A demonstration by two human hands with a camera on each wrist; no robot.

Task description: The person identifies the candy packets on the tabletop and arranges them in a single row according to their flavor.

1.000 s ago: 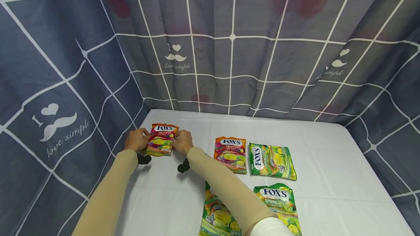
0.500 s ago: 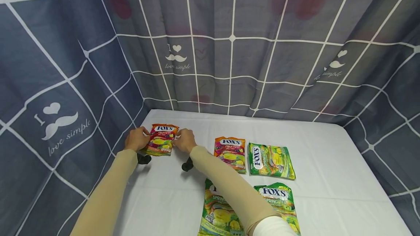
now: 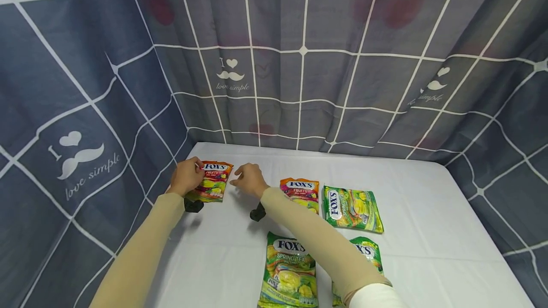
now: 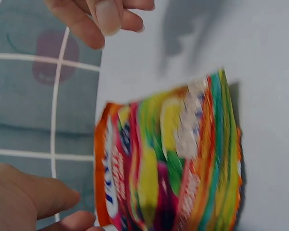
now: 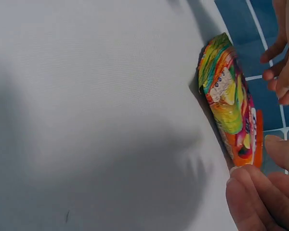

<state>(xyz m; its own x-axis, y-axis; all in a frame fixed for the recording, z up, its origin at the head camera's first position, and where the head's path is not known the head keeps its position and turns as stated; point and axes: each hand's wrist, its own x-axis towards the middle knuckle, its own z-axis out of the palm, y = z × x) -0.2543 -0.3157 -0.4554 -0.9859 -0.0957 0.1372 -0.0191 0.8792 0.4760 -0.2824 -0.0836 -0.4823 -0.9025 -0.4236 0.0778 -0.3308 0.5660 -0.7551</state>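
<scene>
A red and orange bag of Fox's Fruits candy [image 3: 217,185] lies at the table's far left corner, its front facing up. My left hand [image 3: 187,175] is over the bag's left side in the head view. In the left wrist view its thumb and fingers [image 4: 58,196] are loosely bent beside the orange top edge, pinching nothing. To the right of the bag, my right hand [image 3: 250,181] hovers with relaxed fingers and a gap between it and the bag. The right wrist view shows the same candy bag [image 5: 231,108] beyond the fingertips [image 5: 253,180], nothing held.
Another red Fox's Fruits bag [image 3: 301,190] lies near the middle, partly behind the right sleeve. Green Fox's Spring Tea bags lie to its right [image 3: 354,208] and nearer the front [image 3: 288,274], one partly hidden [image 3: 370,250]. A checked curtain [image 3: 274,75] surrounds the white table [image 3: 428,232].
My right hand has drawn away from the bag's right edge, moving right. The left hand has shifted slightly right and up over the bag, letting go of its left edge. The bag has barely moved.
</scene>
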